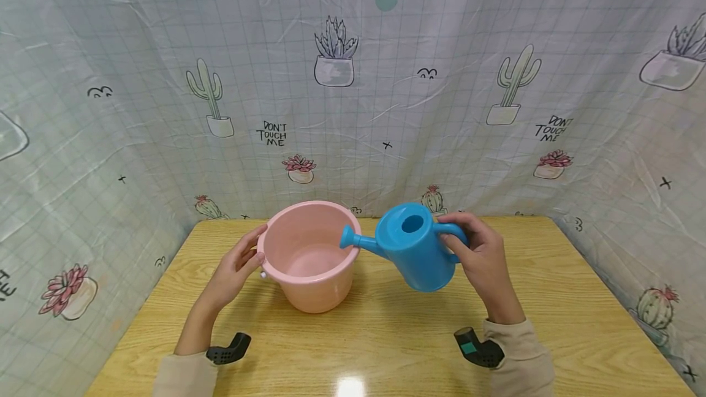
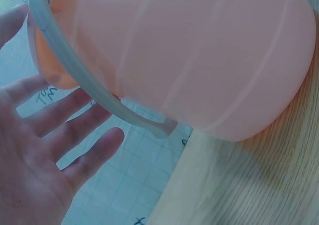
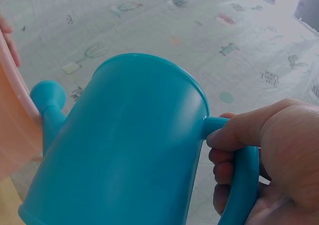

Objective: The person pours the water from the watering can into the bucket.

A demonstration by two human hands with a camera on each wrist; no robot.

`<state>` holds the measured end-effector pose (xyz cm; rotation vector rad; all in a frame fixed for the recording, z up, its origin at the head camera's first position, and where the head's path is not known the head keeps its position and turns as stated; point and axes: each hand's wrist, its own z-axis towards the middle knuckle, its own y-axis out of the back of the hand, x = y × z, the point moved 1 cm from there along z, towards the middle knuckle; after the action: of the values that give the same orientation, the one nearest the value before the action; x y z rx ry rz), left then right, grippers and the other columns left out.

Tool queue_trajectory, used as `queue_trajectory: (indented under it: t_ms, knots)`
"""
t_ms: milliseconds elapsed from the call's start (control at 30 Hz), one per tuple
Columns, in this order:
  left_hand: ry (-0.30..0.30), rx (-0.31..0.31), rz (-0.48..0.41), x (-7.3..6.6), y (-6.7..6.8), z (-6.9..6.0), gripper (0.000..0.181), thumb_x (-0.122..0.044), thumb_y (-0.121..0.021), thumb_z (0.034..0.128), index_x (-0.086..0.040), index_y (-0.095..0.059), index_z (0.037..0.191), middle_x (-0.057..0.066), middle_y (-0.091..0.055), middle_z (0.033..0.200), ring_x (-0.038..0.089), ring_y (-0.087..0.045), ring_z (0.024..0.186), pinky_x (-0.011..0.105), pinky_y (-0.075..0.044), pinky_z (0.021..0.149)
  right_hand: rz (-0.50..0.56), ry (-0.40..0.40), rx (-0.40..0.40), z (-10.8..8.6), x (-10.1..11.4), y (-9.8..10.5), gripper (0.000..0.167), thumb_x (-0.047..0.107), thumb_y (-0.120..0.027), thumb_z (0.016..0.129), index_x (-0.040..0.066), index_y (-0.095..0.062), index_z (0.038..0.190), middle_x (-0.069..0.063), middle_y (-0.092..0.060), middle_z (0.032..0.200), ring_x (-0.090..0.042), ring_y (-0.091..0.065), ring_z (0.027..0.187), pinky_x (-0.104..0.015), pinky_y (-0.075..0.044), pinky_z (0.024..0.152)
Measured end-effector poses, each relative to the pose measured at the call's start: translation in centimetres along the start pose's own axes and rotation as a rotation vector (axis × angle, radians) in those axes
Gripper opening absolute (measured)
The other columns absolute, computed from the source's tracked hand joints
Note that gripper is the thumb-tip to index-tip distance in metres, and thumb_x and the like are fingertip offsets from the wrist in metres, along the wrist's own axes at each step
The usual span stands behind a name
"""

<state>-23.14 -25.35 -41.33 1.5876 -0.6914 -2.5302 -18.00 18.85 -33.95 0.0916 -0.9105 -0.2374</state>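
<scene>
A pink bucket (image 1: 317, 290) stands on the wooden table, its inside visible from above. My left hand (image 1: 234, 271) is at the bucket's left rim, with the fingers fairly straight and spread. In the left wrist view, the bucket's pale carrying handle (image 2: 82, 73) hangs down beside the fingers. My right hand (image 1: 485, 256) grips a blue watering can (image 1: 421, 259) by its looped handle, thumb on top and fingers curled through. The can leans toward the bucket. Its spout (image 1: 353, 238) reaches over the bucket's right rim, with the flared tip above the opening.
The wooden table (image 1: 386, 348) extends around the bucket and in front of both arms. A cloth printed with cacti (image 1: 386, 164) hangs behind the table and along both sides. Each wrist wears a black device (image 1: 485, 351).
</scene>
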Motion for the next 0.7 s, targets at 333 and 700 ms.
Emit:
queue_trajectory:
  t_ms: [333,700]
  knots:
    - [0.0,0.008,0.001,-0.28,-0.1,-0.02,0.056,-0.005,-0.049,0.1,-0.012,-0.031,0.152,0.024,-0.038,0.149,0.001,-0.052,0.123,0.013,-0.047,0.092,-0.002,0.002,0.001,0.12,-0.08,0.06,0.024,-0.007,-0.061,0.09,-0.004,-0.064,0.113,0.011,-0.067,0.108,-0.007,-0.063,0.096,-0.018,-0.051,0.084]
    - [0.002,0.001,0.004,-0.19,-0.07,0.18,0.056,-0.005,-0.049,0.0997,-0.012,-0.031,0.152,0.022,-0.038,0.15,-0.003,-0.051,0.122,0.013,-0.047,0.092,0.002,-0.016,0.003,0.39,-0.2,0.21,0.024,-0.005,-0.061,0.09,-0.004,-0.064,0.114,-0.001,-0.068,0.109,-0.007,-0.063,0.097,-0.018,-0.051,0.085]
